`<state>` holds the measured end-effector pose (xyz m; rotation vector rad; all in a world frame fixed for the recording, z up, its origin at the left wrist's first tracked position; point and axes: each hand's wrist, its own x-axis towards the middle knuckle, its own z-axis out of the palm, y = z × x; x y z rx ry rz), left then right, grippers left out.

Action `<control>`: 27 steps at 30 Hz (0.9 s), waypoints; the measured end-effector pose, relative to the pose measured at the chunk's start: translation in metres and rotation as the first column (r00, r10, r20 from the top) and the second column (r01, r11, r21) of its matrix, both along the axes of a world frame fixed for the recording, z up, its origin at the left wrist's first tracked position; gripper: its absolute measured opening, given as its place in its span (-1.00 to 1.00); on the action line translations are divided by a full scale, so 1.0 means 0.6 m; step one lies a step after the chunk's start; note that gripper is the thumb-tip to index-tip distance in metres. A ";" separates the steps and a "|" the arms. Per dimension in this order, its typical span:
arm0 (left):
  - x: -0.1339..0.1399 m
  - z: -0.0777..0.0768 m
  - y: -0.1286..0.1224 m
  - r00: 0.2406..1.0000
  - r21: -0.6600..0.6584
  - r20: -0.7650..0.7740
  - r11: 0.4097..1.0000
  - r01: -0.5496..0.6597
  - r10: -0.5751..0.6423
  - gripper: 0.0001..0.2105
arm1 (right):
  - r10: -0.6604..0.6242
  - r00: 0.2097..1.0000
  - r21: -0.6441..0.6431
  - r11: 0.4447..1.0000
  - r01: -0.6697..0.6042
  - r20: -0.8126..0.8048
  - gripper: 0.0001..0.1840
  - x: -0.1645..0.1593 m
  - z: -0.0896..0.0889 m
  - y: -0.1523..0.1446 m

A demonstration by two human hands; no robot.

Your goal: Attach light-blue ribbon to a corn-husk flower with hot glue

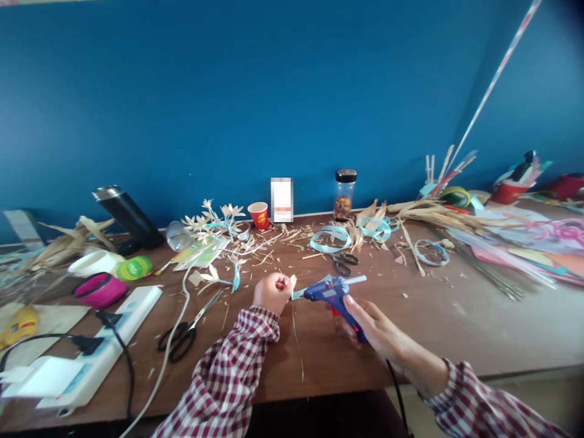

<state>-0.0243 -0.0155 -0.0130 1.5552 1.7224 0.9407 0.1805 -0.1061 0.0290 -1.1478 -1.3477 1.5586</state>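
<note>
My right hand (pixel 365 322) is wrapped round the handle of a blue hot glue gun (pixel 335 295), with a clear glue stick (pixel 357 280) poking out of its back. The gun's nozzle points left, close to a light blue strip (pixel 298 294) beside my left hand (pixel 274 293). The fingers of that hand are closed in a pinch on a thin wire stem (pixel 296 340), which hangs down towards the table's front. A small pale tip (pixel 292 281) shows above the fingers; the rest is hidden by them. Left of my hand lies a pale husk flower (pixel 212 277) with a blue stem.
Black-handled scissors (pixel 185 337) lie near my left sleeve, smaller scissors (pixel 345 264) behind the gun. A power strip (pixel 104 347) and cables occupy the left. Behind stand a red paper cup (pixel 259 216), a jar (pixel 344 198), blue tape rings (pixel 330 238) and a leaning black bottle (pixel 130 216).
</note>
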 end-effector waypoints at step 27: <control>0.002 0.011 -0.008 0.996 0.048 -0.093 0.999 -0.013 0.017 -0.73 | 0.013 0.966 0.074 0.997 -0.033 0.257 -0.44 0.001 -0.003 0.024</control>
